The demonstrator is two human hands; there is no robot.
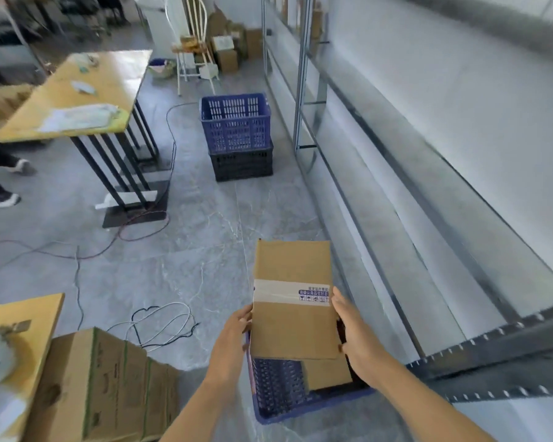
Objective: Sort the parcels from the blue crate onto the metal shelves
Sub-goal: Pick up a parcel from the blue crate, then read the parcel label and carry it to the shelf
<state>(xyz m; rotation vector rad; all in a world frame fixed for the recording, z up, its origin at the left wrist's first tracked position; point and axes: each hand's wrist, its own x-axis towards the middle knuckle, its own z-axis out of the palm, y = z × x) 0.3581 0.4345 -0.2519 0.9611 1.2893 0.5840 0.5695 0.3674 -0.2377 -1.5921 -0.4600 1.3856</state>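
Parcel [292,301]: brown cardboard, taped across with a white printed band, clamped between both hands above the near blue crate [281,406]. Left hand [233,333] pressed flat against the left side; right hand [355,330] pressed against the right side, fingers extended along the edge. Second cardboard parcel [328,374] seen lower inside the crate, beneath the held one. Metal shelves [428,202] positioned immediately right, running away along the white wall. Second blue crate [235,122] stacked on a black crate [241,164] farther down the grey tiled floor [189,250]. Yellow worktop [87,90] at left; large carton [103,387] near left; loose cables [160,323] across the floor.
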